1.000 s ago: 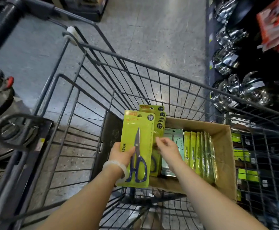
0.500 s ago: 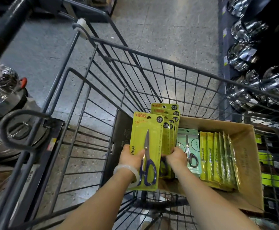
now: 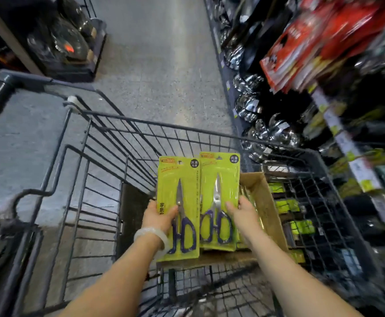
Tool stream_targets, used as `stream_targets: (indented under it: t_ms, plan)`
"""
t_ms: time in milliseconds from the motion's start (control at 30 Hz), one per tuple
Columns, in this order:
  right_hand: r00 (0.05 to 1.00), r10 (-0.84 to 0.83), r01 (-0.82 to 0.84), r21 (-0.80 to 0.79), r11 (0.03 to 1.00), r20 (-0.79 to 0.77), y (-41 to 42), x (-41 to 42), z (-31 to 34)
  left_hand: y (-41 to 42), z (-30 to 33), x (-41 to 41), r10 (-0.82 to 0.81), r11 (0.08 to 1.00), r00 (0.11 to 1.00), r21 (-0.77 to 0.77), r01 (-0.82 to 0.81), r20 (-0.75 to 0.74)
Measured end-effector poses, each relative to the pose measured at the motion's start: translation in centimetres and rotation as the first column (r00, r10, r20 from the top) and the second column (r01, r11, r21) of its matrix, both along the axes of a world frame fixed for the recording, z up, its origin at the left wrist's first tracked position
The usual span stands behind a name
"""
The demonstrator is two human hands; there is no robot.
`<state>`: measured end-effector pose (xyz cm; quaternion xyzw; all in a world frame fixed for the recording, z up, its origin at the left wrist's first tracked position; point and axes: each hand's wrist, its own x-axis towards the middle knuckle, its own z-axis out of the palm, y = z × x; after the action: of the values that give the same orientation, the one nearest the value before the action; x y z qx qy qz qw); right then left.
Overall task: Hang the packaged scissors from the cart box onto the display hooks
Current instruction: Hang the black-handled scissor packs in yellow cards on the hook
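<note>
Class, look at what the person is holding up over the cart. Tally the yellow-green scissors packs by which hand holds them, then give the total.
Yellow-green scissors pack in left hand: 1
Yellow-green scissors pack fronting whatever the right hand holds: 1 showing
Total showing: 2

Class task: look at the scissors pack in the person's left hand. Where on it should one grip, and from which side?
Grip the scissors pack by its lower left edge, as the left hand does: the card is flat and upright, so a thumb fits in front, and the top hang hole stays clear.
</note>
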<state>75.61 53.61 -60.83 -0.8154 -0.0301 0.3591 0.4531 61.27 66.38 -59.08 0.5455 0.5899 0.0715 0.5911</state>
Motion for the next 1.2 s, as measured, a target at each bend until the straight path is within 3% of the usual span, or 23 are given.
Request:
stream_targets:
  t_ms: [200, 367, 600, 800, 933, 1100, 1200]
  plan:
    - [0.966, -0.23, 0.227, 0.043, 0.973, 0.117, -7.3, 1.5, 5.0, -4.4, 5.1, 4.7, -0.21, 0.977, 0.962, -0.009, 0.215, 0.175]
    - [0.888, -0.407, 0.398, 0.087, 0.913, 0.215, -16.7, 0.9, 9.3, -10.8, 8.2, 7.5, -0.394, 0.911, 0.891, -0.032, 0.411, 0.224]
    - [0.692, -0.642, 0.637, 0.137, 0.758, 0.33, -31.9, -6.5, 13.8, -25.1, 12.3, 6.4, -0.689, 0.712, 0.673, 0.077, 0.698, 0.268]
    - [0.445, -0.835, 0.838, 0.178, 0.516, 0.325, -46.7, -21.8, 16.0, -41.3, 15.9, -2.8, -0.881, 0.409, 0.346, 0.154, 0.899, 0.323]
    - [0.236, -0.91, 0.926, 0.206, 0.317, 0.341, -57.5, -35.1, 16.6, -53.5, 14.9, -9.4, -0.96, 0.089, 0.036, 0.178, 0.98, 0.279]
    - [-0.086, -0.939, 0.973, 0.232, -0.007, 0.333, -66.9, -50.9, 19.3, -67.8, 16.8, -20.8, -0.913, -0.24, -0.304, 0.243, 0.94, 0.273]
    - [-0.281, -0.905, 0.946, 0.251, -0.206, 0.32, -71.1, -58.6, 19.9, -74.6, 17.7, -27.2, -0.849, -0.353, -0.41, 0.22, 0.909, 0.332]
